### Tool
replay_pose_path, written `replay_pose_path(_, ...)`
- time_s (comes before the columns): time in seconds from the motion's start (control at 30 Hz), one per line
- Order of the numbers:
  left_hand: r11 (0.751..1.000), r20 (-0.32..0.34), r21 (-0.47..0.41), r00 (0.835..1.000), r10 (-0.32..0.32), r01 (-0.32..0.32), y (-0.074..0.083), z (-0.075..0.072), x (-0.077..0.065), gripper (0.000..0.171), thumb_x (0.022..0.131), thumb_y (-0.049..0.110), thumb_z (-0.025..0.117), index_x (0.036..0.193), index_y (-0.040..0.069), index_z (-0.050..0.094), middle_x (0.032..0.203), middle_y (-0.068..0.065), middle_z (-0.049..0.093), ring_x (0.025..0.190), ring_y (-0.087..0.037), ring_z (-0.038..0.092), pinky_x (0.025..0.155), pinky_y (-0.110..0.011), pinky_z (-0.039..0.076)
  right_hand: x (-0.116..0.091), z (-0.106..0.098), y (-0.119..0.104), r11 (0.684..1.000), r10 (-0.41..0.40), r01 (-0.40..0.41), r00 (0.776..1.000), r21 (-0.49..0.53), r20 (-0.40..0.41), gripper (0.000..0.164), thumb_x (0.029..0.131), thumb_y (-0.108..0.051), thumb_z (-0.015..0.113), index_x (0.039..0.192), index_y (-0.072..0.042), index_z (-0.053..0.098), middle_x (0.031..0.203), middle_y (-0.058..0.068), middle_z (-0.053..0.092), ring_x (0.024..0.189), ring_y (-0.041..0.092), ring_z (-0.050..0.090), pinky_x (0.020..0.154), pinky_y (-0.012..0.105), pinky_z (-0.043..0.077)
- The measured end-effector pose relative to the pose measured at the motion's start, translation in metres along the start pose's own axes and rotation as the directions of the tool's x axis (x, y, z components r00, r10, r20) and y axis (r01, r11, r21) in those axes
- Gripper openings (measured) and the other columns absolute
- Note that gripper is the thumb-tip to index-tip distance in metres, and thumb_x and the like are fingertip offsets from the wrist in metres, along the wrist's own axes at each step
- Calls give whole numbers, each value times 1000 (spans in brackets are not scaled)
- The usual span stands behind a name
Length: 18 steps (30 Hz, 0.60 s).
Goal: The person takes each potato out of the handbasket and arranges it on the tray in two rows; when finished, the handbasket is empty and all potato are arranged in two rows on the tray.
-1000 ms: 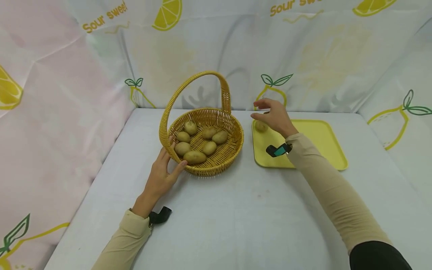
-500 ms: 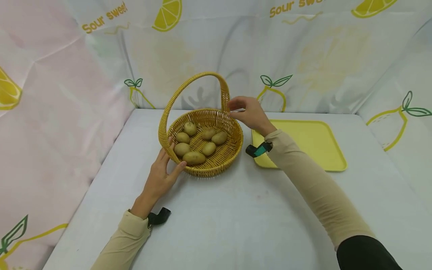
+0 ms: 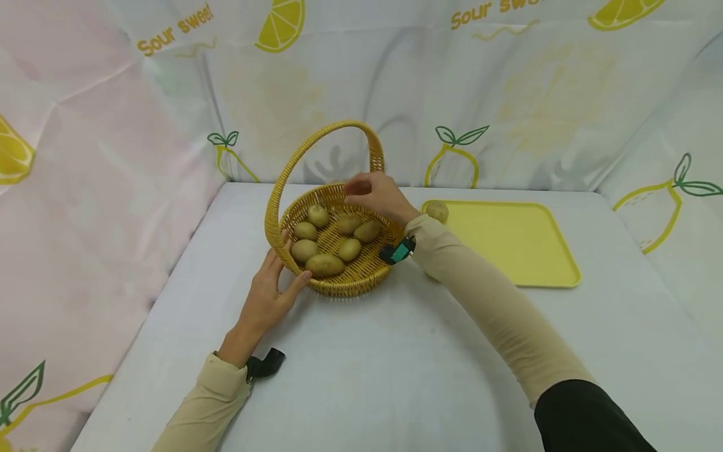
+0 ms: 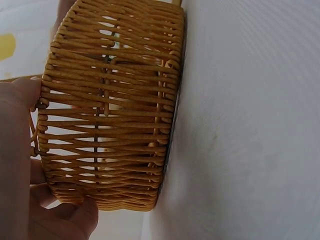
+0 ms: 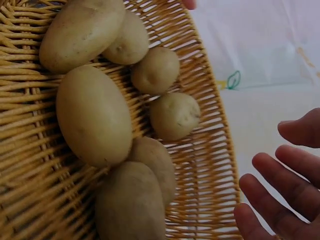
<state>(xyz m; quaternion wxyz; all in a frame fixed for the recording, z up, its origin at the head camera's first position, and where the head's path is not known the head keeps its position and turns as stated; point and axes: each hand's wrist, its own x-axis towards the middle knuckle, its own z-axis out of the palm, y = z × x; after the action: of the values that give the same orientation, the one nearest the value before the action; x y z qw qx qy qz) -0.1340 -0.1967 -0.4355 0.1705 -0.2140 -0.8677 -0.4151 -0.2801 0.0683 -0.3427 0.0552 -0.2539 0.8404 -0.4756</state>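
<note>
A yellow wicker basket [image 3: 353, 287] with a tall arched handle stands on the table, with several potatoes [image 3: 326, 265] inside. My left hand [image 3: 267, 300] grips the basket's near left rim, the thumb at the front and the fingers along the side. In the left wrist view those fingers [image 4: 85, 217] lie against the woven wall. Over the far right part of the basket hovers my right hand [image 3: 380, 194]. The right wrist view shows its fingers [image 5: 285, 192] loosely bent and apart, holding nothing. One more potato [image 3: 437, 211] lies on the yellow tray [image 3: 508, 245], at its far left corner.
The tray lies right of the basket, under the right forearm at its near left. A printed cloth wall [image 3: 333, 81] rises behind the table [image 3: 361, 364]. The basket's handle [image 3: 316, 135] arches up beside my right hand.
My right hand has moved left from above the tray's far left corner to over the basket. The potato on the tray is now uncovered. My left hand and the basket stay put.
</note>
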Motion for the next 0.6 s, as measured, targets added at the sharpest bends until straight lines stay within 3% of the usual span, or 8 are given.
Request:
replay_pose_path(0.43,1000,-10,-4,1000,29,-29,-3,0,2,72,102,24,70,159,-3,36,169,-14,27,153,-29,27,119,-52,29,19,32,6,999,40,-41,999,24,27,33,98,-4,72,129,5,68,128,15,69,119,27,64,100,32,49)
replay_pose_path(0.6,1000,0,3,1000,19,-19,-3,-1,1,72,103,26,70,159,-3,36,169,-13,27,153,-28,27,119,-52,30,26,41,8,995,89,-91,994,27,62,38,99,-4,72,135,1,66,135,13,66,125,26,60,104,31,47)
